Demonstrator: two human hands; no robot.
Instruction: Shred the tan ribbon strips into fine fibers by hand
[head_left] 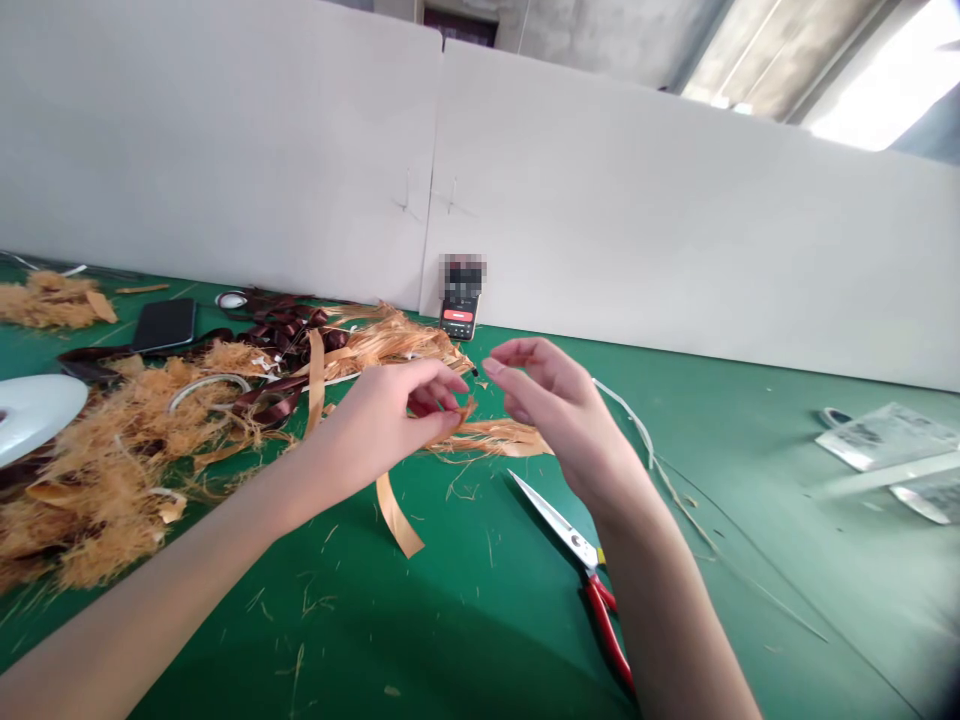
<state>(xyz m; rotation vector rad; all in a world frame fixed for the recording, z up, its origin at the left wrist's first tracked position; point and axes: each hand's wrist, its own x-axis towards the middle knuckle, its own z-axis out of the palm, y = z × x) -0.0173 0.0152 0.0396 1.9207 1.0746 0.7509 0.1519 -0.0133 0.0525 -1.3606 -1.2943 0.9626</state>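
Observation:
My left hand [409,405] is closed in a pinch on a tan ribbon [397,520]. A frayed bit shows at its fingertips and a flat tail hangs below the hand. Just to the right, my right hand [551,400] has its thumb and index tips brought together; whatever lies between them, if anything, is too small to make out. Beneath both hands a bundle of frayed tan ribbon strips [495,438] lies on the green table [465,620]. Scissors with red handles [570,540] rest beside my right forearm, blades pointing up and left, the handles partly hidden by it.
Fluffy tan fibre scraps [112,470], brown ribbon [277,400], a dark phone [165,324] and a white spool [37,410] crowd the left. A lit phone [459,310] leans against the white partition [600,220]. Clear plastic packets [892,435] lie right, past a white cord [637,425].

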